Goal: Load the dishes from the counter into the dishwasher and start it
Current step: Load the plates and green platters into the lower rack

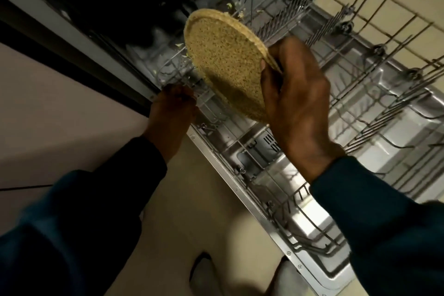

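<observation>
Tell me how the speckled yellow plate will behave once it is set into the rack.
The plate looks rigid: the right hand pinches only its rim without bending. Being round, it may roll unless wedged between the lower rack's tines. Probably light.

Lower rack (360, 94): grey wire, pulled out over the open dishwasher door (300, 202), toward 3 o'clock.
Rack contents: pale food scraps (185, 61) on wires toward 11 o'clock.
Floor (192, 199): beige, carrying the door's edge.

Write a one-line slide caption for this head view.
Right hand holds a speckled plate over the lower rack; left hand grips its edge.
</observation>
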